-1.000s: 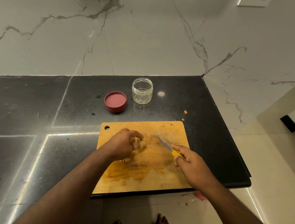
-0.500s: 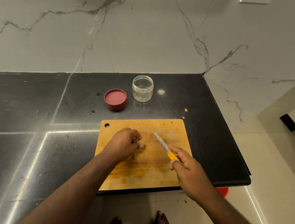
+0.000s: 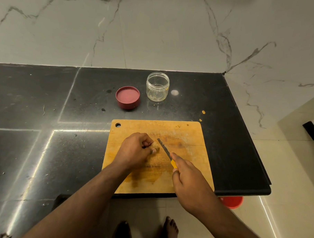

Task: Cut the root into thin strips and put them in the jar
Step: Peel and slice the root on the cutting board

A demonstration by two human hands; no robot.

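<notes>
The left hand [image 3: 134,152] has its fingers curled in a tight grip round a small, bumpy, tan piece of root [image 3: 156,146], pinning it down on the worn, yellow-brown wooden cutting board [image 3: 189,135]. Only a little of the root peeks out past the fingertips, near the middle of the board. The right hand [image 3: 189,178] has a closed grip on the yellow handle of a small knife with a thin grey blade [image 3: 163,147]. The blade points up and to the left, and its edge sits right beside the root, on the root's right side; it is hard to tell if the blade has gone into the root. The board has a small round hole in its far left corner and dark, wet-looking stains near its front. It lies on the shiny black stone bench [image 3: 45,141], close to the front edge. Behind the board stands a small, clear, round jar [image 3: 157,86] with its mouth open. Just to the left of the jar lies a round dark red lid [image 3: 127,97], turned upside down. The jar and lid are near each other but not touching. Two tiny yellow bits [image 3: 203,112] lie on the bench past the board's far right corner. Behind the bench is a white marble wall with grey lines [image 3: 148,29]. Down on the pale floor are two bare feet [image 3: 169,228] and part of a round red thing [image 3: 231,202] sticking out from under the bench.
</notes>
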